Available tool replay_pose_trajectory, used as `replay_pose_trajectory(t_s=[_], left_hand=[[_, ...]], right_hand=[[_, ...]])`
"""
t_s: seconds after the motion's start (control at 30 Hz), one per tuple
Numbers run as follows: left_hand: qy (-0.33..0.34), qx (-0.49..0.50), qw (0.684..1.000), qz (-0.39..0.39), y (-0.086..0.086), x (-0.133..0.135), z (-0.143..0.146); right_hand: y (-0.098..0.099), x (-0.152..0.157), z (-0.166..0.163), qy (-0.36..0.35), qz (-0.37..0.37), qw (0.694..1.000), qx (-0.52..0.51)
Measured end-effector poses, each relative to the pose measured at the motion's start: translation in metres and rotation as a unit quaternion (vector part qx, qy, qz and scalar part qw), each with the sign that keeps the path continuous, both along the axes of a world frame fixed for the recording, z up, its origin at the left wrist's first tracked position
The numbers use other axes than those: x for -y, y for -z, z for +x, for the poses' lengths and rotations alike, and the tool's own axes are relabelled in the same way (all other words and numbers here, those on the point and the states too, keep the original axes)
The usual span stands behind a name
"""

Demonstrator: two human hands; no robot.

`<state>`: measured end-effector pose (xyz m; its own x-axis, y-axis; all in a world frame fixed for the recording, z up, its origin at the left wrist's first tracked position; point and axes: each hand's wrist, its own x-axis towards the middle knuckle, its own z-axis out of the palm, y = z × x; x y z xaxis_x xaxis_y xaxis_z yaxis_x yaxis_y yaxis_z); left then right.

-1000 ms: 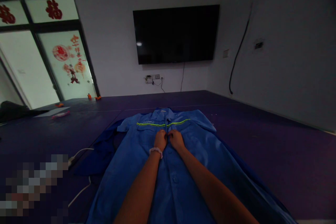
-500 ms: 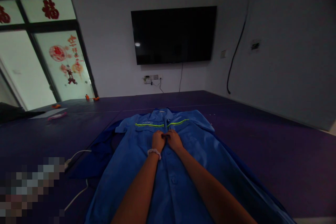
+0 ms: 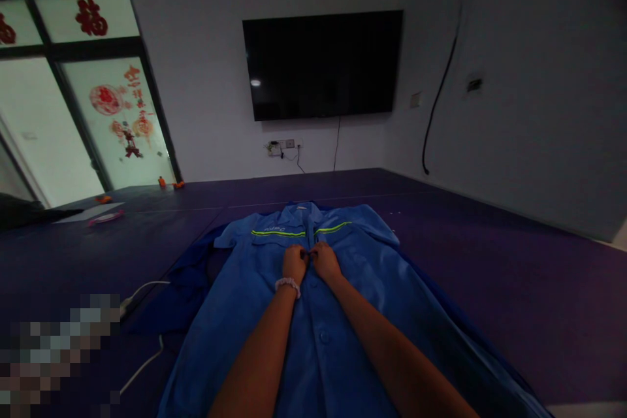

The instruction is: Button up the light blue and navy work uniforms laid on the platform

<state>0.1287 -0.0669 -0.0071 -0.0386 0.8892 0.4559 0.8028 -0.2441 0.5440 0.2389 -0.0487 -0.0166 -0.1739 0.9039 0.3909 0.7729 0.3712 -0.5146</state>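
A blue short-sleeved work shirt (image 3: pixel 372 274) with yellow-green chest stripes lies face up, its collar away from me. My left hand (image 3: pixel 295 262) and my right hand (image 3: pixel 325 261) meet at the front placket, just below the stripes. Both have their fingers closed, pinching the shirt's front edges. The fingertips hide whatever button or buttonhole lies between them. A lower button (image 3: pixel 324 337) shows on the placket nearer to me. Around my left wrist is a pale scrunchie (image 3: pixel 288 284).
Darker blue cloth (image 3: pixel 171 304) extends from beneath the shirt on the purple surface (image 3: pixel 490 268). A white cable (image 3: pixel 142 366) runs at the lower left, by a pixelated patch. Farther left are a pink item (image 3: pixel 105 218) and a white sheet (image 3: pixel 91 211). A television (image 3: pixel 323 65) hangs ahead.
My fingers have shifted very slightly at the placket, both hands staying at the same spot. The shirt lies as before. The view has moved a little.
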Motion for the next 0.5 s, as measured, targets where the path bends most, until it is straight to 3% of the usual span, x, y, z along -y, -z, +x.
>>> replay_pose_trajectory(t_s=[0.37,0.5], left_hand=[[0.009,0.058,0.998,0.002,-0.0002,0.0,-0.0008],[0.01,0.103,0.995,-0.011,-0.0002,-0.0004,-0.0032]], right_hand=[[0.0036,-0.0014,0.0004,0.014,0.017,1.0,0.009],[0.0049,-0.0012,0.0006,0.004,0.051,0.998,-0.033]])
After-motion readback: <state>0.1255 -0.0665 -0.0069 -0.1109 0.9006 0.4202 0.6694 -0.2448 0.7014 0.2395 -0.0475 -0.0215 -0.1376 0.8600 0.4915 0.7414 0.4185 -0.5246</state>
